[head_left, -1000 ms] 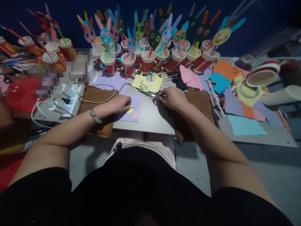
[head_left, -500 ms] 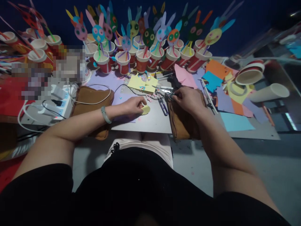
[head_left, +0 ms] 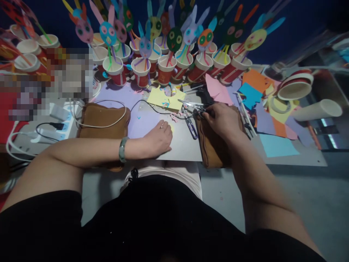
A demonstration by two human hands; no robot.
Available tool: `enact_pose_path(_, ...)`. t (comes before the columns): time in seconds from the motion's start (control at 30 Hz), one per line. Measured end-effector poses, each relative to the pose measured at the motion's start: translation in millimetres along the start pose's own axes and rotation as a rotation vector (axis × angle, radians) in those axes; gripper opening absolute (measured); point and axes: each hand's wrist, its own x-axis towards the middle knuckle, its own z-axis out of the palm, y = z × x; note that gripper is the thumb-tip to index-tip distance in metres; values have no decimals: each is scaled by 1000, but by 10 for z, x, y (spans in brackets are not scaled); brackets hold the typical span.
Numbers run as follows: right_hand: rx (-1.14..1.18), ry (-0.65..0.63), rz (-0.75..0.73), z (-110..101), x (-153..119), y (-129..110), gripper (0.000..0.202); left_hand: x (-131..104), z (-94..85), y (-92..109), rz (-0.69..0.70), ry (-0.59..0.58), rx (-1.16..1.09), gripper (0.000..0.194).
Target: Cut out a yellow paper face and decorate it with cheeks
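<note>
My left hand (head_left: pixel 160 140) is closed, back up, over the white board (head_left: pixel 188 147) at the table's front edge. A sliver of a yellow paper piece (head_left: pixel 172 128) shows beside its fingers; most of it is hidden. Farther right, my right hand (head_left: pixel 221 118) has its fingers closed on the handles of the scissors (head_left: pixel 191 103), whose blades point left. Below the blades lies a purple-handled tool (head_left: pixel 191 127). Cut yellow paper (head_left: pixel 158 97) and pink scraps (head_left: pixel 177 116) lie just beyond my hands.
Red-and-white cups (head_left: pixel 141 72) with paper rabbit heads line the back. Brown pads (head_left: pixel 105 118) lie under both forearms. A white power strip (head_left: pixel 71 116) with cables is at left; coloured paper (head_left: pixel 278 145), a tape roll (head_left: pixel 279 104) and a paper tube (head_left: pixel 317 110) are at right.
My left hand has turned back up and come nearer the front edge, covering most of the yellow piece. The scissors show more of their blades, still in my right hand. The view has shifted slightly.
</note>
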Motion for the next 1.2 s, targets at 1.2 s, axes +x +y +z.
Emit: enact_pose_path(1.2, 9, 17, -27, 0, -300, -361, 29, 56, 169, -306, 144, 90, -276, 12)
